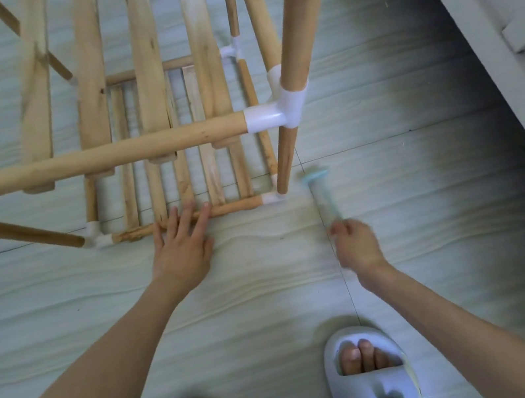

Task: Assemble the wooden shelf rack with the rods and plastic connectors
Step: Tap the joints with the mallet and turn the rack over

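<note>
The wooden shelf rack (128,151) stands on the floor, built of round rods, flat slats and white plastic connectors (277,111). My left hand (182,247) lies flat with straight fingers on the bottom front rod (234,206) of the rack. My right hand (357,243) grips the handle of a small pale blue-green mallet (320,192), which is motion-blurred. The mallet head hovers just right of the bottom front right connector (271,197), where an upright rod (286,160) enters.
The pale tiled floor (268,284) spreads around the rack. A white cabinet or wall base (502,19) runs along the right. My feet in white slippers (370,375) stand at the bottom edge, close to the rack.
</note>
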`<state>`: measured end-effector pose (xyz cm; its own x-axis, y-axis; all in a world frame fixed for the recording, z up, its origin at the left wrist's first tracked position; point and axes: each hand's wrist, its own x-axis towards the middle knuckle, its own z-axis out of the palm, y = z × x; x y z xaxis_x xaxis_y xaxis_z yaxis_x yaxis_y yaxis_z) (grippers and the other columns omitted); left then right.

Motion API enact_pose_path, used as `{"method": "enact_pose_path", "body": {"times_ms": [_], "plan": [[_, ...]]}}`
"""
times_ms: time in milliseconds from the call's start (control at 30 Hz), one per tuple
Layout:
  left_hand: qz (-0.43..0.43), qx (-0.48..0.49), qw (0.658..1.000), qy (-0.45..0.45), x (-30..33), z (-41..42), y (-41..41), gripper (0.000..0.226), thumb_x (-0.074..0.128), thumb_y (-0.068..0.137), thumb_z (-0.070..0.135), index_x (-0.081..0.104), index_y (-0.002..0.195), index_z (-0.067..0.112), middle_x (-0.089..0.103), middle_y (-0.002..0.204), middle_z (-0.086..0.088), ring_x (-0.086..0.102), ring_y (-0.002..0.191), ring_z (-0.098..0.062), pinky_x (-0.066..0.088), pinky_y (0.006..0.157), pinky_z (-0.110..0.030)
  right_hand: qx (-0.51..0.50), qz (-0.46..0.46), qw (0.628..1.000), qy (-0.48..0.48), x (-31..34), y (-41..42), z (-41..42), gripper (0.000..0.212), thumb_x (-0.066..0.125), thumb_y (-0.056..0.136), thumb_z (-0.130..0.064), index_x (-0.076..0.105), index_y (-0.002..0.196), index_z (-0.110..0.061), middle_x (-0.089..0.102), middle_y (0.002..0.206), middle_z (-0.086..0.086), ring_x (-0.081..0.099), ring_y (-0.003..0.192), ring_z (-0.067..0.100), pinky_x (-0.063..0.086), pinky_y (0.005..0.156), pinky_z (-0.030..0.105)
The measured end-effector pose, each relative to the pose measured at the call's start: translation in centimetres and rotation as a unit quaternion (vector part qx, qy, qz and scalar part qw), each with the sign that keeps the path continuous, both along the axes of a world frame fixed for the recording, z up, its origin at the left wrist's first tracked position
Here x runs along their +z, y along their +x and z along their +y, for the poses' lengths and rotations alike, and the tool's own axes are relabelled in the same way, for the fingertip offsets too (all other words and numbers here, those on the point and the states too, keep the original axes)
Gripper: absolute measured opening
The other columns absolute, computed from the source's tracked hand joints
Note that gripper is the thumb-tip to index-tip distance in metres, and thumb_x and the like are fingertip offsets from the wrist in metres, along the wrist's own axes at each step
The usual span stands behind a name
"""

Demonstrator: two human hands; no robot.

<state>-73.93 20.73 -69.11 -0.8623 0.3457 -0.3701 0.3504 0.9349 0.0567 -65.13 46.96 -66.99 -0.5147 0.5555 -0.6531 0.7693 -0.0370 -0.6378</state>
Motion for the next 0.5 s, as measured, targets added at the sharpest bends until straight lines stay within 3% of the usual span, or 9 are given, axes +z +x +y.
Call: {"method": "enact_pose_path", "body": {"times_ms": [67,100,167,200,333,433,500], "plan": [[-0.014,-0.001,1.000,-0.005,0.1,0.1,-0.1,0.060,0.024,0.099,0.040,-0.009,0.148,0.032,-0.009,0.158,0.001,-0.008,0.145,-0.026,-0.003,0.115,-0.052,-0.115,0.021,0.993,0.029,0.2,-0.4,0.5,0.029,0.036,0.098,-0.017,0.050,0.111,0.004,0.047,0.087,0.009,0.045,0.082,0.023,0.039,0.074,0.035],[-0.016,0.000,1.000,-0.006,0.1,0.1,-0.1,0.060,0.024,0.099,0.040,-0.009,0.148,0.032,-0.009,0.158,0.001,-0.008,0.145,-0.026,-0.002,0.115,-0.052,-0.111,0.018,0.993,0.037,0.3,-0.5,0.1,0.028,0.035,0.099,-0.019,0.048,0.112,0.001,0.045,0.091,0.008,0.044,0.084,0.023,0.038,0.075,0.036],[-0.020,0.002,1.000,-0.006,0.3,0.1,-0.1,0.060,0.024,0.100,0.040,-0.010,0.148,0.032,-0.009,0.158,0.001,-0.008,0.145,-0.026,-0.002,0.115,-0.052,0.033,-0.005,0.999,-0.006,0.7,0.4,-1.9,0.022,0.034,0.100,-0.022,0.048,0.096,-0.006,0.047,0.082,0.006,0.045,0.077,0.024,0.038,0.067,0.033],[-0.023,0.004,1.000,-0.004,0.4,0.1,-0.2,0.060,0.024,0.100,0.040,-0.010,0.148,0.032,-0.010,0.158,0.000,-0.008,0.145,-0.026,-0.002,0.115,-0.052,0.057,-0.010,0.998,-0.019,0.4,0.8,-2.3,0.022,0.035,0.100,-0.022,0.048,0.091,-0.007,0.049,0.079,0.006,0.046,0.073,0.024,0.038,0.064,0.034],[-0.051,0.001,0.999,-0.009,0.7,0.1,-0.6,0.058,0.022,0.100,0.039,-0.010,0.148,0.032,-0.012,0.158,0.001,-0.010,0.145,-0.026,-0.004,0.115,-0.052,-0.138,-0.003,0.990,0.024,-0.3,-0.4,-0.7,0.024,0.036,0.098,-0.017,0.051,0.110,-0.002,0.047,0.095,0.012,0.045,0.076,0.024,0.040,0.059,0.034],[-0.054,0.000,0.998,-0.012,0.7,0.2,-0.6,0.059,0.021,0.100,0.039,-0.011,0.148,0.032,-0.013,0.158,0.001,-0.010,0.145,-0.027,-0.005,0.114,-0.052,0.014,-0.025,0.999,-0.030,0.2,0.6,-2.9,0.022,0.035,0.099,-0.021,0.050,0.088,-0.009,0.049,0.082,0.009,0.047,0.072,0.023,0.043,0.064,0.036],[-0.060,-0.002,0.998,-0.012,0.7,0.2,-0.7,0.058,0.021,0.100,0.039,-0.011,0.148,0.032,-0.013,0.158,0.001,-0.010,0.145,-0.027,-0.004,0.114,-0.052,-0.022,-0.024,0.999,-0.010,-0.2,0.3,-2.8,0.024,0.036,0.099,-0.022,0.052,0.087,-0.008,0.050,0.082,0.011,0.046,0.072,0.023,0.039,0.063,0.035]]}}
